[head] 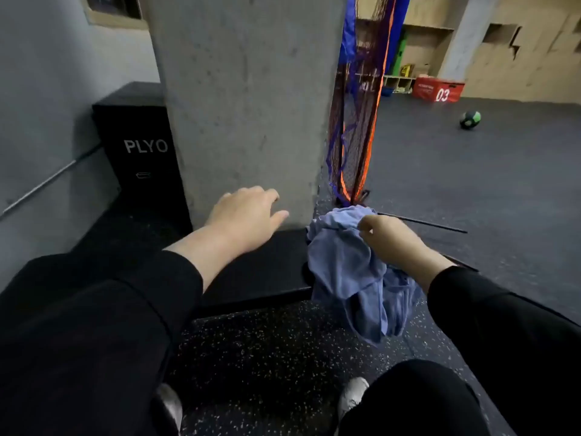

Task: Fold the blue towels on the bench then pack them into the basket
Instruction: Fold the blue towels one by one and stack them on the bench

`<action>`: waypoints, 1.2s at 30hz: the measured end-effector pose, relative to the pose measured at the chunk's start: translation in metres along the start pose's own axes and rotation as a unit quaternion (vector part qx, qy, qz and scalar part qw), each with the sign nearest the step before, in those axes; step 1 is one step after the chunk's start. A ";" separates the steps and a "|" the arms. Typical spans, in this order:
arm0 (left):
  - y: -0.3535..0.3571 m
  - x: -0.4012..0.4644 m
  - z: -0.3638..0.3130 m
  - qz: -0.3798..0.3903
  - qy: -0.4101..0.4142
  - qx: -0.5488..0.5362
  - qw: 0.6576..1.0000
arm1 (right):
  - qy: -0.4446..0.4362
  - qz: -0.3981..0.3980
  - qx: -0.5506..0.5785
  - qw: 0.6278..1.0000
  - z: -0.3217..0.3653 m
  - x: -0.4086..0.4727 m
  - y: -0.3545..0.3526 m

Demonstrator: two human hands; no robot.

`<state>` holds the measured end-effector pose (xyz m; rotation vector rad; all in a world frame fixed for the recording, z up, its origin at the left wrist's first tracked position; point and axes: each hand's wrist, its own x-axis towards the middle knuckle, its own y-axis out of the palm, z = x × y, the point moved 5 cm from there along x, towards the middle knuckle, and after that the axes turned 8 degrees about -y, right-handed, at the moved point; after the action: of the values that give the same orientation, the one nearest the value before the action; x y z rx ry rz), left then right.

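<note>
The task was at its very beginning. The right hand (388,234) pinched the upper edge of a crumpled blue towel (349,272) between thumb and fingers, and the cloth hung down in loose bunches over the right end of the black bench (251,272) and past its front edge, toward the speckled floor (267,357). It could be one towel or two bunched together; the folds did not let me tell this. No fold was made yet: the cloth showed no flat layer and no straight edge.

The left hand (248,215) held nothing. Its fingers were relaxed and a little spread, above the back part of the bench, just in front of the concrete pillar (245,105). If it touched the bench top, I could not say.

No folded towel lay on the bench in this view, and the basket was not visible anywhere, so nothing showed as packed. To the left of the pillar stood a black box marked PLYO (141,146), and at the right of the pillar hung a net with orange and blue bands (358,136).

In my judgement almost everything was left to do: spread the towel flat on the bench, fold it, do the same with any other towels, and then put them all into the basket.
</note>
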<state>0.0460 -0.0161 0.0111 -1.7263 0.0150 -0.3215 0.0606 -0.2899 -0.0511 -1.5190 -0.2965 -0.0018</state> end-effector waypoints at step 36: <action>0.136 0.069 0.015 0.035 -0.060 -0.329 0.942 | 0.133 -0.322 0.319 0.881 -0.026 0.147 -0.103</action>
<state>0.1390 -0.0394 -0.1087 -2.4008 0.1054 -0.1626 0.1879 -0.2945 0.0776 -0.6982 -0.5118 -0.5855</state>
